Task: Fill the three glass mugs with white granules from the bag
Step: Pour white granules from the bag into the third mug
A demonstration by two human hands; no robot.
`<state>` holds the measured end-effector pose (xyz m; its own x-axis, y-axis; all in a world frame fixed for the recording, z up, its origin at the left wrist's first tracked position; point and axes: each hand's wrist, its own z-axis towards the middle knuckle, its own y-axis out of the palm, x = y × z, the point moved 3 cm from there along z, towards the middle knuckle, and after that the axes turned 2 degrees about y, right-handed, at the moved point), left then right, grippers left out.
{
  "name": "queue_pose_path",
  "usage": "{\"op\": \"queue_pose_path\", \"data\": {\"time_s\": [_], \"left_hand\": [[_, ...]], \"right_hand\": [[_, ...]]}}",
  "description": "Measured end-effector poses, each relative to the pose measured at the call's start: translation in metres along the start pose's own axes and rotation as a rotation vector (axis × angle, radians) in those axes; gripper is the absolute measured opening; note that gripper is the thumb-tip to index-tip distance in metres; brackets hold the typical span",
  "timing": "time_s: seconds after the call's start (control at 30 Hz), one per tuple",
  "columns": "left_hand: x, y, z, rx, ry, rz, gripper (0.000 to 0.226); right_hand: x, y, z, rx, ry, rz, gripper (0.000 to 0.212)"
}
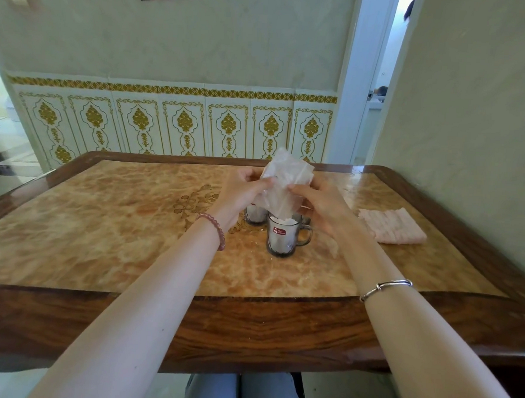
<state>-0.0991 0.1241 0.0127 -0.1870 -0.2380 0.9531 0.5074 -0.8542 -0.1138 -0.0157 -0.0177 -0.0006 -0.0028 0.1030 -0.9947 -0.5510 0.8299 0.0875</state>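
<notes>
A clear plastic bag [282, 181] is held upended over the nearest glass mug [280, 237], its mouth down inside the rim. That mug has a red label, its handle points right, and white granules reach its brim. My left hand [243, 190] grips the bag's left side and my right hand [318, 206] grips its right side. Behind, a second mug [254, 215] also holds white granules and is partly hidden by my left hand. A third mug [299, 218] is mostly hidden behind the bag and my right hand.
The mugs stand near the middle of a marble-patterned table [116, 236] with a dark wooden rim. A folded pink cloth [392, 225] lies to the right. A few white grains [257, 243] lie left of the near mug. A wall runs close along the table's right side.
</notes>
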Motion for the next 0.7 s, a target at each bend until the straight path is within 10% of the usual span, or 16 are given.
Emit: {"op": "queue_pose_path", "data": {"time_s": [0.7], "left_hand": [[0.003,0.043,-0.024,-0.114,-0.118,-0.254,0.031]], "right_hand": [[-0.016,-0.042,-0.049,0.012,-0.044,-0.094,0.027]]}}
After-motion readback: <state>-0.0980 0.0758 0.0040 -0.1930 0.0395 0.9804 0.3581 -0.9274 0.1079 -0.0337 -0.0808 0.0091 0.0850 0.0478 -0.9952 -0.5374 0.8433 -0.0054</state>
